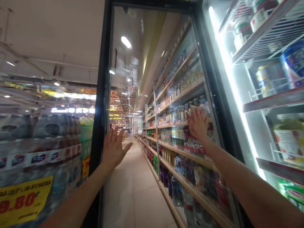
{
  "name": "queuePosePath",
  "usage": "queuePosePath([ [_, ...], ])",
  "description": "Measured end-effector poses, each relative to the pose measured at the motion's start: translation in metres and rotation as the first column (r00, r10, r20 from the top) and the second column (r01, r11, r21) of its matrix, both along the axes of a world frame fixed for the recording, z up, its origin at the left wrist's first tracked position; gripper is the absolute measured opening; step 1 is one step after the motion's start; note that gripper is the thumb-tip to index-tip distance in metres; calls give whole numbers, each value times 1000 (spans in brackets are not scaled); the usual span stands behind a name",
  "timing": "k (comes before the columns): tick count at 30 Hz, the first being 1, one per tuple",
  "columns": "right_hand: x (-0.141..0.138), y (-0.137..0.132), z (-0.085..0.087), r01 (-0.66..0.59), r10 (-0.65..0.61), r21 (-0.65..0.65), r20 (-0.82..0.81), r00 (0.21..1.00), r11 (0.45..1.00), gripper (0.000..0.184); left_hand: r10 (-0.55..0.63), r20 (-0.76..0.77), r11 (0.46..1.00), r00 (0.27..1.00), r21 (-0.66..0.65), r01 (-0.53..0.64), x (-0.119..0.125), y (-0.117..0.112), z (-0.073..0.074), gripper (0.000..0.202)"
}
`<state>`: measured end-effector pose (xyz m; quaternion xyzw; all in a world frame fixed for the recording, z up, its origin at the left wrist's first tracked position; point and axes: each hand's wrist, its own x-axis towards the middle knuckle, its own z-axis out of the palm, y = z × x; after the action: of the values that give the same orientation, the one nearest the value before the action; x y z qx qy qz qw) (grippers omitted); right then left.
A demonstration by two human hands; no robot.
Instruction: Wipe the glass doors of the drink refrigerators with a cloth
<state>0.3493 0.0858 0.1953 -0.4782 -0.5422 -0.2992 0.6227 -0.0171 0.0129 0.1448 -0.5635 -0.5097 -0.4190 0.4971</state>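
A tall glass cooler door (147, 3) with a black frame stands open in front of me. My left hand (114, 148) lies flat near its left edge, fingers stretched and thumb out, holding nothing. Higher up towards the right side, my right hand (199, 126) presses against the glass. A thin whitish cloth (197, 110), or perhaps a tissue, shows blurred at its fingertips. Both forearms reach in from the bottom corners. Bottles on shelves and an aisle floor show in the pane; whether by reflection or through the glass, I cannot tell.
On the right is the lit cooler interior, with wire shelves (266, 38) holding jars, a blue pack (294, 63) and juice bottles (288, 139). Stacked bottle packs (40, 152) stand left of the door, with a yellow price sign (26, 201) in front.
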Motion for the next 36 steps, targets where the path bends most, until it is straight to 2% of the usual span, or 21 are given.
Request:
queuePosePath([
  [2, 24, 2, 7, 24, -27, -19, -177, 984, 1000, 55, -7, 11, 1000, 1000, 0, 7, 1, 0, 1, 66],
  [3, 26, 3, 11, 31, -35, -20, -209, 977, 999, 56, -11, 21, 1000, 1000, 4, 11, 2, -1, 2, 64],
  [5, 9, 2, 16, 30, -33, -17, -173, 984, 999, 56, -17, 44, 1000, 999, 11, 16, 6, -2, 7, 61],
  [7, -29, -1, 19, 13, -13, 6, -1, 1000, 1000, 53, -12, 65, 1000, 998, 7, 11, 12, -4, 16, 60],
  [8, -52, -3, 20, 0, -5, 35, 145, 989, 999, 53, -3, 69, 1000, 998, -5, 3, 15, -6, 21, 60],
  [10, -90, -6, 19, -40, -5, 106, 388, 922, 994, 51, 15, 75, 999, 997, -33, -13, 20, -8, 31, 61],
  [12, -107, -8, 18, -82, -9, 150, 523, 852, 985, 48, 30, 81, 998, 996, -57, -26, 23, -9, 38, 62],
  [13, -105, -7, 17, -93, -5, 155, 537, 844, 984, 48, 36, 83, 997, 996, -65, -31, 23, -10, 40, 62],
  [15, -83, -4, 18, -80, 7, 145, 443, 897, 986, 46, 45, 82, 996, 996, -74, -39, 23, -10, 41, 61],
  [17, -49, 2, 22, -31, 8, 118, 190, 982, 993, 47, 53, 64, 995, 997, -86, -48, 22, -10, 40, 61],
  [19, -24, 6, 28, 15, -11, 87, -53, 999, 996, 51, 58, 48, 994, 997, -96, -53, 20, -11, 38, 61],
  [21, -20, 7, 34, 32, -23, 67, -132, 991, 997, 54, 59, 41, 993, 997, -102, -54, 20, -11, 37, 62],
  [23, -40, 4, 36, 21, -19, 62, -37, 999, 998, 53, 54, 43, 993, 998, -107, -49, 20, -12, 37, 63],
  [25, -74, -2, 33, 3, -17, 76, 178, 984, 997, 52, 47, 49, 992, 998, -117, -41, 20, -12, 37, 63],
  [28, -112, -11, 24, -46, -22, 115, 528, 849, 992, 51, 39, 60, 992, 997, -125, -31, 21, -12, 37, 64],
  [30, -110, -12, 19, -72, -14, 116, 612, 791, 991, 49, 37, 65, 992, 997, -125, -29, 21, -12, 37, 64],
  [31, -100, -12, 18, -69, -8, 109, 585, 811, 992, 49, 37, 64, 992, 997, -124, -29, 21, -12, 37, 64],
  [32, -86, -10, 18, -52, -3, 97, 499, 867, 994, 49, 38, 64, 992, 997, -123, -30, 20, -12, 36, 64],
  [34, -51, -7, 22, 0, -13, 66, 193, 981, 998, 50, 40, 61, 992, 997, -125, -32, 20, -11, 36, 64],
  [36, -24, -3, 31, 40, -37, 33, -86, 996, 999, 52, 43, 56, 992, 998, -125, -35, 19, -10, 35, 63],
])
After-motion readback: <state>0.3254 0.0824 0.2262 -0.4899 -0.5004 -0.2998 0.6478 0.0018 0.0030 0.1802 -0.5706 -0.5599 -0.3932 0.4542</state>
